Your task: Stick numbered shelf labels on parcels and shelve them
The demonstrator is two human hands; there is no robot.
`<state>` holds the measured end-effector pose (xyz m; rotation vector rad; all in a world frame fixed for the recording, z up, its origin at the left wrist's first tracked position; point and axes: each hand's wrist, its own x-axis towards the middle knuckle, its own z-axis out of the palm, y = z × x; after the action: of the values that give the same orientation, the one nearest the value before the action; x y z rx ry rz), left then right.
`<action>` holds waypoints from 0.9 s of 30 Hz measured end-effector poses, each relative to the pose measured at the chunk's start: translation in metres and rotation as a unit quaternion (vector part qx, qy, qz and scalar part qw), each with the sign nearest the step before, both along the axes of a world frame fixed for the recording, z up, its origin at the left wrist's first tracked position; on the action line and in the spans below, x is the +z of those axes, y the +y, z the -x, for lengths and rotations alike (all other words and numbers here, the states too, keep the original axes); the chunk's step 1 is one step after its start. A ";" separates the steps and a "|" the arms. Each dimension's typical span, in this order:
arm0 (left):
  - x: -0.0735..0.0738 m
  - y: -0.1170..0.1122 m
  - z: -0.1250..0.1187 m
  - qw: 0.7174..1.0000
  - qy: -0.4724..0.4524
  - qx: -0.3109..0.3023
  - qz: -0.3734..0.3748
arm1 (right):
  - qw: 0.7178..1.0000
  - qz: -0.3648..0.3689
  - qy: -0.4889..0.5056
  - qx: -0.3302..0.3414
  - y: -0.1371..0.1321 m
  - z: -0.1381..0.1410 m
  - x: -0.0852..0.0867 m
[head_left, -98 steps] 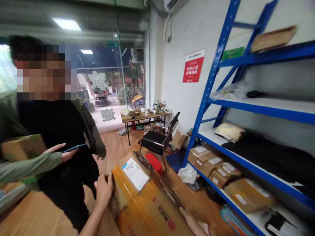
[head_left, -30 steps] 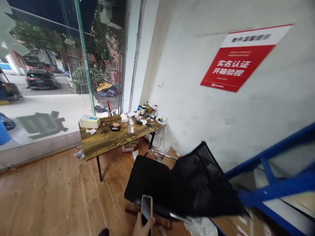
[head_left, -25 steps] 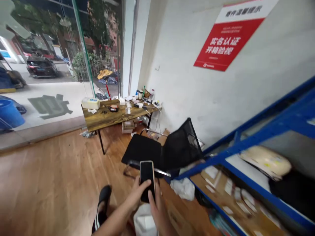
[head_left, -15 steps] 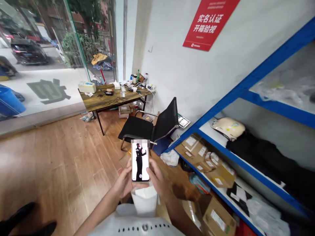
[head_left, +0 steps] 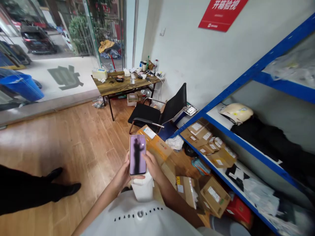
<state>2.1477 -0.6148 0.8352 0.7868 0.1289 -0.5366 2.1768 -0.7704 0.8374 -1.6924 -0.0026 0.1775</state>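
Observation:
A smartphone (head_left: 137, 155) is held upright in front of my body, its screen showing a blurred dark figure on a purplish background. My left hand (head_left: 124, 172) wraps around its left side and lower edge. On the right side, my right hand (head_left: 152, 166) grips the phone too, its thumb at the screen's right edge. Just beneath the phone, partly covered by it, is a white object (head_left: 143, 189) whose kind I cannot make out, close against my light shirt (head_left: 140, 221).
Cardboard boxes (head_left: 214, 196) sit on the floor to the right, beside a blue-framed shelf (head_left: 236, 139) with parcels and a cream helmet (head_left: 236, 112). Ahead stand a black chair (head_left: 145, 114) and a cluttered wooden table (head_left: 115, 88). Another person's legs (head_left: 27, 188) are at left.
The phone screen has gone from a sharp figure on white to a blurred, purplish picture. My view has tilted down and shifted left; more of the other person's legs shows.

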 end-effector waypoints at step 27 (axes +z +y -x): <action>-0.008 0.040 0.078 0.998 0.000 -0.019 0.063 | 0.992 -0.118 -0.007 0.054 0.033 0.097 -0.012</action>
<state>2.0692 -0.5753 0.8271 0.6666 0.0803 -0.5750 2.0796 -0.7371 0.8253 -1.4589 -0.1229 0.2370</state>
